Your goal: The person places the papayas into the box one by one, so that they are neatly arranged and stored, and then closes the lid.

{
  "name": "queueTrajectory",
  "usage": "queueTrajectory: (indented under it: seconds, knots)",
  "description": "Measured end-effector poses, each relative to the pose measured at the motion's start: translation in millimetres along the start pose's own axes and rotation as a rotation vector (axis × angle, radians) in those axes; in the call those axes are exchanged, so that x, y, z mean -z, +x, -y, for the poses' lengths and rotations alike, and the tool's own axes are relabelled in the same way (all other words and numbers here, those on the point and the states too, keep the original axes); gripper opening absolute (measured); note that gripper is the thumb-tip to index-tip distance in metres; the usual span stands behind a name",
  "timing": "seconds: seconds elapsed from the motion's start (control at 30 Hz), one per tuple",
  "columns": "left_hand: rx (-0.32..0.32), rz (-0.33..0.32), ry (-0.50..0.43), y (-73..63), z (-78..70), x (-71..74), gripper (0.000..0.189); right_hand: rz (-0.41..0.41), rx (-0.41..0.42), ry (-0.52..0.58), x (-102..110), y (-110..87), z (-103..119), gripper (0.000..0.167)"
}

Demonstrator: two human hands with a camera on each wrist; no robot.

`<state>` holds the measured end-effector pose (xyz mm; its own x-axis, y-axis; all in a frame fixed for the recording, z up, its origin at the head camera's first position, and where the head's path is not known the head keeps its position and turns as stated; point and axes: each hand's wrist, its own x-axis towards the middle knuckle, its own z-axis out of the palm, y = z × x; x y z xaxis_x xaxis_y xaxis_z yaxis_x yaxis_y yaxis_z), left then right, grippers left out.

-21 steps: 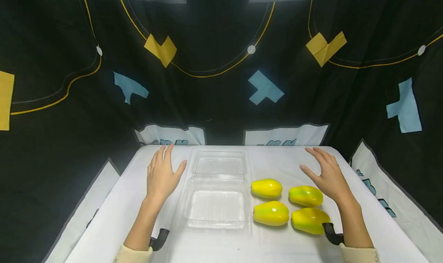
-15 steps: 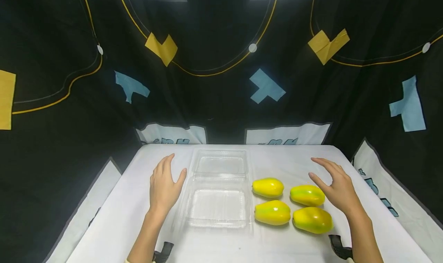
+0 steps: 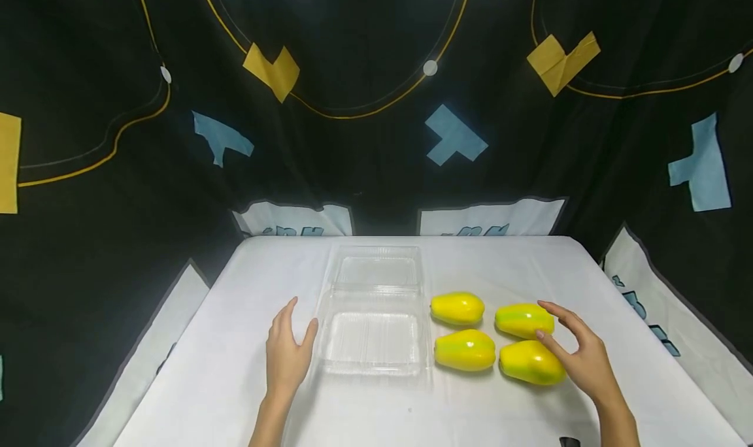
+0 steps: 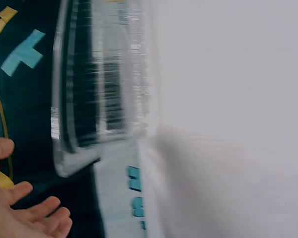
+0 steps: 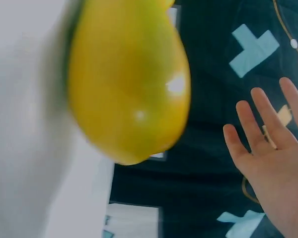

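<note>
Both hands hover over the white table with nothing held. My right hand point(image 3: 588, 359) is above and just right of the near right papaya point(image 3: 532, 362); its spread fingers stand apart from the yellow-green fruit point(image 5: 131, 89) in the right wrist view. Farther back lies the far right papaya point(image 3: 523, 320), partly overlapped by a fingertip in the head view. To their left are the near left papaya point(image 3: 465, 350) and far left papaya point(image 3: 457, 308). My left hand point(image 3: 288, 355), fingers loosely extended, is left of a clear plastic clamshell box point(image 3: 373, 339), which lies opened flat.
The box's lid half point(image 3: 378, 270) points toward the back of the white-covered table point(image 3: 376, 414). A dark curtain point(image 3: 365, 166) with yellow and blue patches hangs behind and at the sides.
Both hands have drawn back toward the near side and lowered; the right one now partly overlaps the right-hand papayas in view. The head view has tilted slightly. The box and papayas stay put.
</note>
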<state>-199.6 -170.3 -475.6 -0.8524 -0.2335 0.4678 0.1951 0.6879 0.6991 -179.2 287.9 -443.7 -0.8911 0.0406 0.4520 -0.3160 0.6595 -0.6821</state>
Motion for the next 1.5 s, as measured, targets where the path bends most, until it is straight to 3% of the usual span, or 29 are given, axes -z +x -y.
queueTrajectory:
  seconds: [0.23,0.43,0.63,0.83,0.93,1.3,1.5]
  knots:
    - [0.062,0.165,-0.022,-4.3,22.0,-4.5,0.067,0.129,-0.103,0.120,-6,-8.3,-18,0.056]
    - [0.067,0.281,-0.048,-10.0,38.2,-9.2,0.071,0.203,-0.165,0.156,-12,-14.0,-30,0.067]
    - [0.049,0.311,-0.042,-14.0,45.9,-15.3,0.069,0.240,-0.184,0.166,-14,-16.6,-35,0.074]
    - [-0.008,0.331,-0.078,-16.0,47.1,-15.7,0.066,0.285,-0.136,0.205,-17,-17.6,-40,0.069]
    - [-0.028,0.341,-0.099,-16.4,47.6,-15.5,0.065,0.309,-0.150,0.209,-17,-17.7,-41,0.067]
    - [-0.001,0.376,-0.096,-18.0,52.2,-17.4,0.063,0.391,-0.243,0.107,-16,-16.6,-47,0.064]
    - [0.007,0.391,-0.109,-17.4,51.9,-17.8,0.063,0.386,-0.240,0.080,-16,-16.6,-51,0.065]
